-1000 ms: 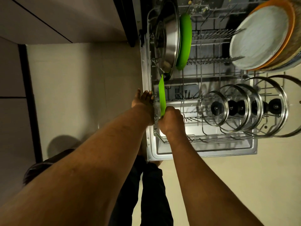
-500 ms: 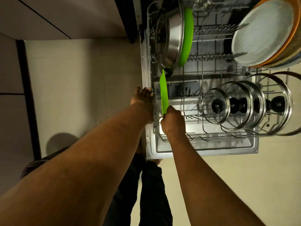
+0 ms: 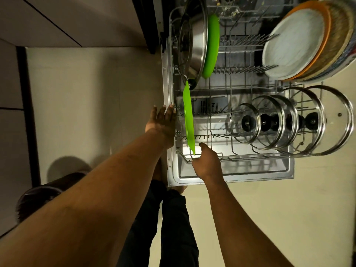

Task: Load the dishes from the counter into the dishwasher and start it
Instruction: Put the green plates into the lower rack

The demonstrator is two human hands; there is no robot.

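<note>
Left fingers (image 3: 168, 113) at rack (image 3: 240, 158) edge, plate (image 3: 188, 120) upright

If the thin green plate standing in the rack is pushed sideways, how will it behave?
The green plate looks like thin plastic, so probably light and stiff, not fragile. It stands on edge in the rack, so a sideways push would likely tip it.

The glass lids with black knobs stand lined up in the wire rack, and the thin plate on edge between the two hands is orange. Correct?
One error. In the head view the thin plate on edge between the left hand and the right hand is bright green, not orange. The glass lids with black knobs do stand lined up in the wire rack.
</note>
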